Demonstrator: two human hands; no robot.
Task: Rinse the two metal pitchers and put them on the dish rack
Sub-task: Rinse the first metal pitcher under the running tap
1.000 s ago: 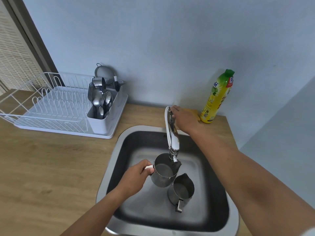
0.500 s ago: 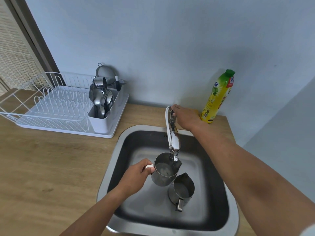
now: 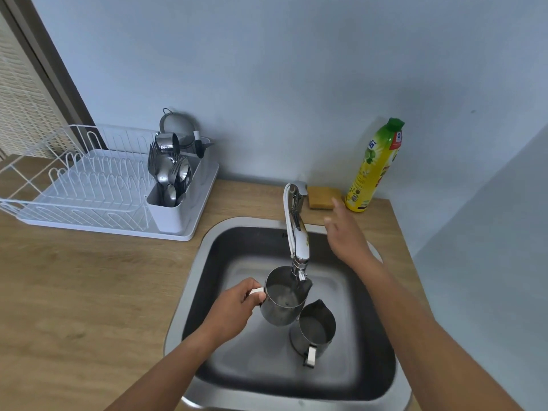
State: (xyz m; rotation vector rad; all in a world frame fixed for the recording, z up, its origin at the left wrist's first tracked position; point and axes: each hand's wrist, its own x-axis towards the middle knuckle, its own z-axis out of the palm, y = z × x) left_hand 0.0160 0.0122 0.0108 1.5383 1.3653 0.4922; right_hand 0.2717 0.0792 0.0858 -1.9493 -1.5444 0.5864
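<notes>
Under the tap, your left hand grips one pitcher by its handle.
Probably slippery; right hand open, two o'clock.

Single head-worn wide-angle cam, up at the counter's front edge, looking forward and steeply down, pretty close over the sink. It faces the back wall, so the dish rack lands toward the counter's far-left corner, and upright lines lean near the frame's sides.
</notes>
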